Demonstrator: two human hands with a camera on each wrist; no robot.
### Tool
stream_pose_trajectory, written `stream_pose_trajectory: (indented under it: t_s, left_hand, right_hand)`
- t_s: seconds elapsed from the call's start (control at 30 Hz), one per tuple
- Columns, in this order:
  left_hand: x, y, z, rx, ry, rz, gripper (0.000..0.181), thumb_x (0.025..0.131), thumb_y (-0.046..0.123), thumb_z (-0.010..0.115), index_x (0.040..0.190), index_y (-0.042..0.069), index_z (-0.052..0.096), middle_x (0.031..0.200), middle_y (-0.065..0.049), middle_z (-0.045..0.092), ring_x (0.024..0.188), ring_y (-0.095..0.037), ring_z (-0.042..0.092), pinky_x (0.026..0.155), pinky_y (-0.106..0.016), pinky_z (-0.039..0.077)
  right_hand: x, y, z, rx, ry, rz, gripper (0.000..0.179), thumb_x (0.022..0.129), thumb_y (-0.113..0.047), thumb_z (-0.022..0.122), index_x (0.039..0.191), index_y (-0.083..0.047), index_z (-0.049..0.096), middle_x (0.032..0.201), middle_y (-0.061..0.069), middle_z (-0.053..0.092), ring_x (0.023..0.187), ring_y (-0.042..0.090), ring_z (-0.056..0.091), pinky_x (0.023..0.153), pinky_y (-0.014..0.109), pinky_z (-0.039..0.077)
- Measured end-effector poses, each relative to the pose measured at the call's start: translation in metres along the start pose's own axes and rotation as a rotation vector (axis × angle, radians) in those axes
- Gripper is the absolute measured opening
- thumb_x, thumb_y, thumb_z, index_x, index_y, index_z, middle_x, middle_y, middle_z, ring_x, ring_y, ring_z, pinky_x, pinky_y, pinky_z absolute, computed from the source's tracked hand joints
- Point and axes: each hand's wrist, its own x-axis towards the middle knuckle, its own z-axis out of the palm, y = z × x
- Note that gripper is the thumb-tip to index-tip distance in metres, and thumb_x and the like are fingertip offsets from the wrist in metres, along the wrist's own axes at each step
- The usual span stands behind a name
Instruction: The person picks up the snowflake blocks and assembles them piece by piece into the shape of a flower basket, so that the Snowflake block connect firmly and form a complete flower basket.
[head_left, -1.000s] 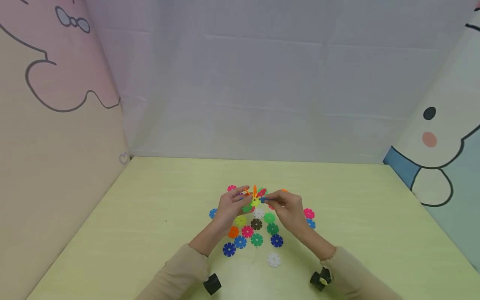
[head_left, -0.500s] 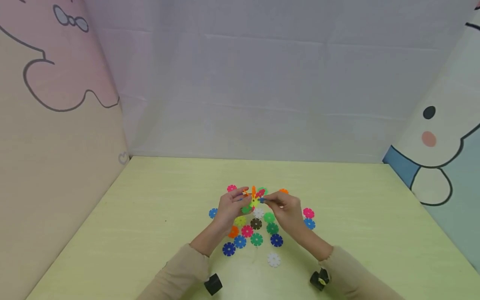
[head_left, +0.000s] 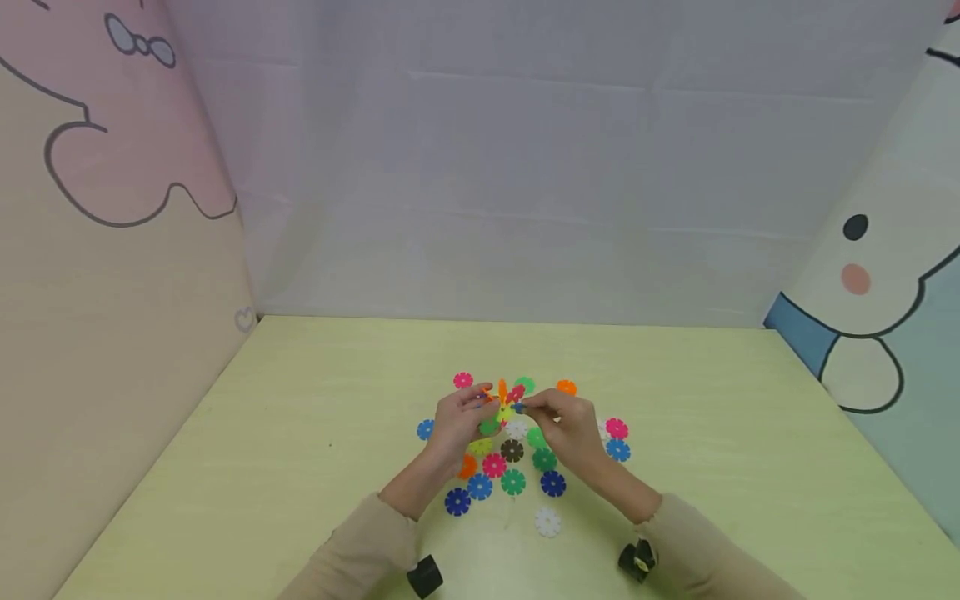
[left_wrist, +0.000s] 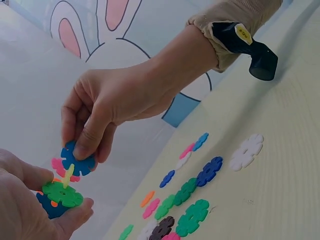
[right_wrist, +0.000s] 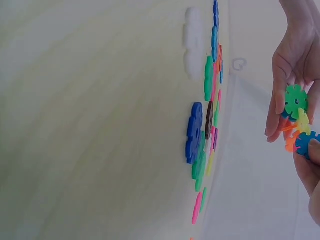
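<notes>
A person's left hand [left_wrist: 22, 200] is gripping a disc cluster [right_wrist: 296, 101] between thumb and fingers, while the right hand [left_wrist: 110, 100] is pinching a blue disc [left_wrist: 82, 167] in its fingertips. Between the two grips, a yellow disc [left_wrist: 68, 176] is standing edge-on beside the blue; whether their slots are engaging is hard to tell. Joining them well probably means aligning the slots, bracing close to the joint and pushing straight. Loose discs [head_left: 513, 482] are lying below the fingers.

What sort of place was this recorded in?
Probably a small staged recording booth: a pale table with a creased grey sheet behind it and cartoon-printed side walls.
</notes>
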Motion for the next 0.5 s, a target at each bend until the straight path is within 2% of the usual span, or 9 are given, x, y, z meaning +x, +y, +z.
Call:
stream_pose_trajectory:
  t_s: [0.13, 0.27, 0.4, 0.5]
  left_hand:
    - [-0.002, -0.003, -0.001, 0.016, 0.001, -0.012, 0.041, 0.089, 0.012, 0.057, 0.128, 0.001, 0.049, 0.124, -0.021, 0.053, 0.107, -0.031, 0.055, 0.08, -0.037, 0.052]
    - [-0.001, -0.008, -0.003, 0.014, -0.008, -0.021, 0.042, 0.089, 0.011, 0.057, 0.128, 0.0, 0.048, 0.126, -0.022, 0.05, 0.109, -0.032, 0.054, 0.08, -0.038, 0.051]
    - [0.004, -0.011, -0.004, 0.026, -0.041, -0.022, 0.047, 0.087, 0.018, 0.06, 0.129, 0.002, 0.047, 0.123, -0.018, 0.054, 0.106, -0.028, 0.056, 0.084, -0.037, 0.05]
    - [0.008, -0.01, -0.007, 0.049, -0.085, -0.005, 0.052, 0.087, 0.029, 0.061, 0.13, 0.004, 0.047, 0.118, -0.014, 0.057, 0.103, -0.025, 0.057, 0.088, -0.038, 0.048]
  right_hand:
    - [0.001, -0.001, 0.0, 0.011, -0.047, -0.03, 0.017, 0.066, 0.017, 0.069, 0.074, 0.002, 0.066, 0.069, 0.01, 0.067, 0.061, 0.017, 0.065, 0.056, 0.016, 0.051]
    - [0.001, -0.003, -0.001, -0.002, -0.094, -0.018, 0.015, 0.067, 0.014, 0.07, 0.075, 0.001, 0.067, 0.069, 0.009, 0.067, 0.061, 0.016, 0.065, 0.057, 0.014, 0.05]
    - [0.004, -0.001, -0.004, -0.001, -0.121, 0.031, 0.014, 0.07, 0.011, 0.069, 0.077, 0.001, 0.065, 0.071, 0.01, 0.067, 0.062, 0.016, 0.065, 0.058, 0.015, 0.051]
    - [0.008, 0.002, -0.008, 0.032, -0.145, 0.077, 0.015, 0.071, 0.013, 0.067, 0.079, 0.001, 0.063, 0.074, 0.01, 0.067, 0.065, 0.019, 0.065, 0.058, 0.02, 0.053]
